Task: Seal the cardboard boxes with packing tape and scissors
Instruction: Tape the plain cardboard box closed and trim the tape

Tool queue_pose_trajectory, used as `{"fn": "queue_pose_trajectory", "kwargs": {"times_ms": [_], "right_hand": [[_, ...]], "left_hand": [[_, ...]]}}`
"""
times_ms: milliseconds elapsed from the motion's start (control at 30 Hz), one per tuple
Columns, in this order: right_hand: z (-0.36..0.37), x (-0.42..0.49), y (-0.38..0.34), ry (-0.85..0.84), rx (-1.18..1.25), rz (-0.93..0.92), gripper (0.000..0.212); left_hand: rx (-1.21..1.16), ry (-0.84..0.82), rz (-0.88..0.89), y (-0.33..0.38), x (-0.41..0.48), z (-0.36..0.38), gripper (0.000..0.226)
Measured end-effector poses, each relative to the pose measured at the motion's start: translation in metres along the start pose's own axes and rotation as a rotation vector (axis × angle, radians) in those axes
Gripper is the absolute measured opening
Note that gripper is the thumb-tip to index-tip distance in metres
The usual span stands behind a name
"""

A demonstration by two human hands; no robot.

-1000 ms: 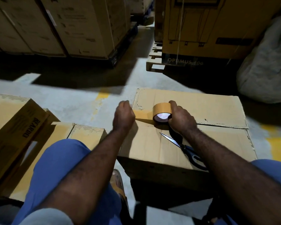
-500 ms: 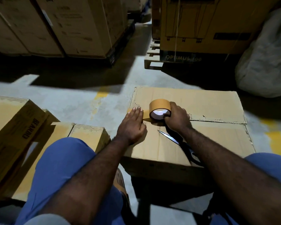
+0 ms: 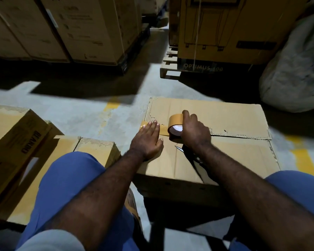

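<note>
Head view: flat left hand [image 3: 147,140] pinned tape end [image 3: 163,131] on brown cardboard box [image 3: 225,160]; right hand [image 3: 195,133] gripped tan tape roll [image 3: 174,119]. Seam [image 3: 243,138] lay mostly untaped, steel scissors [image 3: 179,149] unused.

the left hand [image 3: 147,140] is not curled at the left edge of the box [image 3: 234,154] any more. now it lies flat on the box top, fingers straight, and presses the tape strip [image 3: 163,131] down near that edge. the scissors [image 3: 179,148] on the box are now mostly hidden under the right arm.
</note>
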State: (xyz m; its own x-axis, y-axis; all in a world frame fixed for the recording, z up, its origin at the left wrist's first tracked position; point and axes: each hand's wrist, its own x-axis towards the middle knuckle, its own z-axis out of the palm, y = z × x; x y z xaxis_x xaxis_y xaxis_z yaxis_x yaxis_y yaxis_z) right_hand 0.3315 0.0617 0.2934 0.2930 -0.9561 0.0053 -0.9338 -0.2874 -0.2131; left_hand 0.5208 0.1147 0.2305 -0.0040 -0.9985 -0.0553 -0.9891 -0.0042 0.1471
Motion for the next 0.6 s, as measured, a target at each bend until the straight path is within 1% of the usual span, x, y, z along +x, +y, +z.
{"fn": "queue_pose_trajectory", "kwargs": {"times_ms": [67, 200, 267, 400, 533, 600], "right_hand": [[-0.001, -0.002, 0.004, 0.032, -0.071, -0.015, 0.078], [0.0, -0.001, 0.018, 0.105, -0.139, -0.02, 0.073], [-0.002, 0.0, 0.024, 0.102, -0.135, 0.008, 0.069], [-0.004, 0.001, 0.025, 0.093, -0.138, 0.005, 0.07], [-0.005, 0.002, 0.032, 0.079, -0.073, -0.012, 0.072], [-0.001, 0.003, 0.038, 0.11, 0.048, 0.004, 0.079]], "left_hand": [[0.005, 0.006, 0.003, 0.0, -0.001, 0.001, 0.069], [0.005, 0.009, 0.0, 0.0, -0.001, 0.002, 0.072], [-0.002, 0.011, -0.001, 0.001, -0.001, 0.002, 0.071], [-0.023, 0.013, -0.007, 0.002, -0.002, 0.001, 0.071], [-0.015, -0.002, 0.009, 0.01, 0.0, -0.001, 0.069], [-0.027, -0.015, 0.044, 0.021, 0.002, 0.002, 0.069]]}}
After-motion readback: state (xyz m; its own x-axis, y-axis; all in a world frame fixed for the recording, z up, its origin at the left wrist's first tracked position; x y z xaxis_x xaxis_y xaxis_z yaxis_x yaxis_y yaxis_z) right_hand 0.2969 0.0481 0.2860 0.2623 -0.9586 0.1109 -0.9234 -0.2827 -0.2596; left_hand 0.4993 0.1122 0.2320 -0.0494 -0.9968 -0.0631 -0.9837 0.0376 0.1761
